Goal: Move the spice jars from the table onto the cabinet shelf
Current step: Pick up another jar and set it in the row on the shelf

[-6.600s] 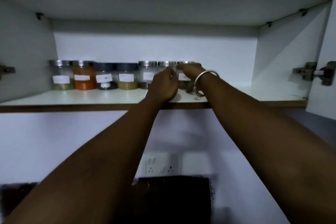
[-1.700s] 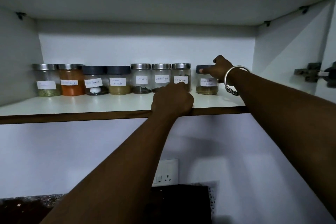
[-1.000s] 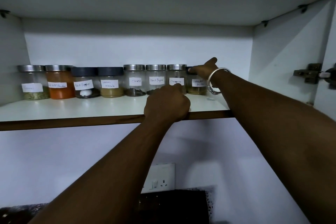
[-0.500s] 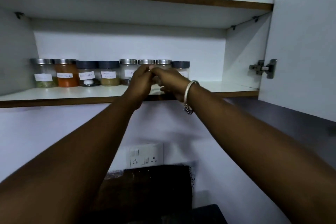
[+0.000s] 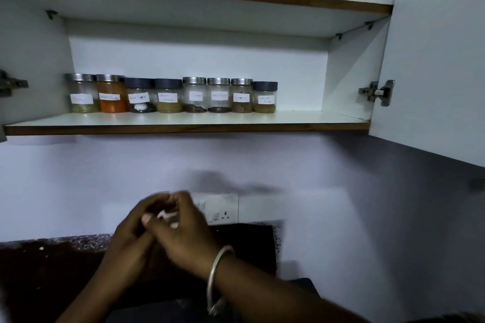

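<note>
Up on the cabinet shelf stand eight spice jars in one row against the back wall, side by side and upright, each with a white label on its front. Five have shiny metal lids and three have dark lids: from the left, two metal, two dark, three metal, one dark. The second jar from the left holds orange powder; the others hold duller green, brown or dark contents, and the writing on the labels is too blurred to read. The right part of the shelf beside the row is bare. One open cabinet door hangs at the right, with one hinge showing on it. Below the shelf, both hands are together in front of the wall socket: the left hand and the right hand overlap, motion-blurred, their fingers loosely curled against each other; I cannot tell whether either has hold of anything. One metal bangle circles the right wrist. The dark tabletop lies beneath them.
</note>
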Tool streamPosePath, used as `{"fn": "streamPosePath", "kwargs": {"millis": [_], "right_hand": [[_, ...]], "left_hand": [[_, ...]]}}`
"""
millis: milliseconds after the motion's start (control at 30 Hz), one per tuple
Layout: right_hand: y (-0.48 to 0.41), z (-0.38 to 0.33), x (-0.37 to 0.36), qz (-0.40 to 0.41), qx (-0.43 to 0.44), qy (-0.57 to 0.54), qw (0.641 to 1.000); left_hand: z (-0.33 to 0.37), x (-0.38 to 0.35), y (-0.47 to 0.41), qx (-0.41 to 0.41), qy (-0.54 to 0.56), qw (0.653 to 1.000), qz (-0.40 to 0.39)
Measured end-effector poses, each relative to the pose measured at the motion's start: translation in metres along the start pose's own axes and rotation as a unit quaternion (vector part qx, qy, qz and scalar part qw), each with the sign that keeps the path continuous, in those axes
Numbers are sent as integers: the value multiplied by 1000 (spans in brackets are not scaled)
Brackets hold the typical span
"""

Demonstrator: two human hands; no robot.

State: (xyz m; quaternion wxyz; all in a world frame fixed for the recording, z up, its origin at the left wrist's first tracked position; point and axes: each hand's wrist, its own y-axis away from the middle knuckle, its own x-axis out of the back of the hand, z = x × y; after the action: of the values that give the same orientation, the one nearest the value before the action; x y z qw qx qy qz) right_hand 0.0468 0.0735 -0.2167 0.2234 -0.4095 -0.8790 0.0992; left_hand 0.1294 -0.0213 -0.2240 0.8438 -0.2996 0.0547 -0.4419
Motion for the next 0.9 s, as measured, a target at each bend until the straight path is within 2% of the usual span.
{"fn": "streamPosePath", "kwargs": {"millis": [133,300,400,467,533,600,700,800,900], "right_hand": [[35,69,-70,-78,-76,-18,994],[74,151,-142,-174,-190,10,966],[93,190,-168,-201,-194,94,956],[103,209,-176,-231,-190,138,944],[111,226,-182,-294,-190,192,917],[118,241,-187,-360,-183,230,885],[129,254,-196,-407,-162,254,862],[137,262,-206,-413,-136,263,861],[139,268,-208,-362,-105,275,884]], "left_hand": [[-69,33,69,119,-40,992,-9],[-143,58,150,253,-135,958,-7],[-179,70,188,304,-153,940,-34],[-197,80,211,297,-182,936,-54],[-211,91,229,277,-219,932,-81],[-224,98,242,276,-218,929,-120],[-245,100,255,297,-213,914,-177],[-254,96,264,311,-207,906,-200],[-257,89,266,328,-227,898,-185]]}}
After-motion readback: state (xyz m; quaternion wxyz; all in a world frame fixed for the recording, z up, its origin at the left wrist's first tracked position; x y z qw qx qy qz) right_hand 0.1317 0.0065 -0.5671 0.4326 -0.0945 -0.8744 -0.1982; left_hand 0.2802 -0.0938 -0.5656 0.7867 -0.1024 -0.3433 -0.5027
